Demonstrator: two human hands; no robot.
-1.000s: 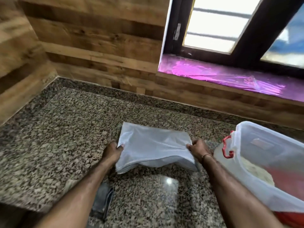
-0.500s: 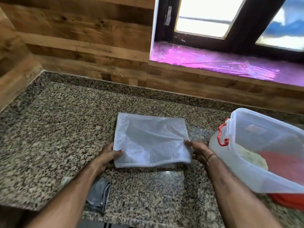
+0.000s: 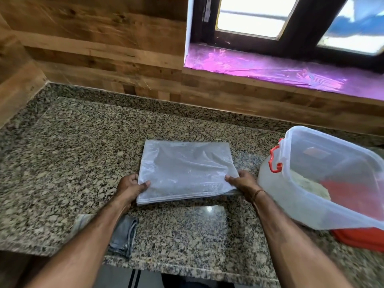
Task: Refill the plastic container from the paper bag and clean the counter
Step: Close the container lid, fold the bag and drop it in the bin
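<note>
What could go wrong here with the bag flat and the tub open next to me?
The open container sits close to the right hand, so an elbow swing could knock it and spill the powder inside. The bag, pinched at both near corners with the left hand too, may shed leftover dust onto the counter if lifted quickly.

Wood-plank walls [image 3: 99, 38] meet a dark-framed window [image 3: 295, 28] bright with daylight.
</note>
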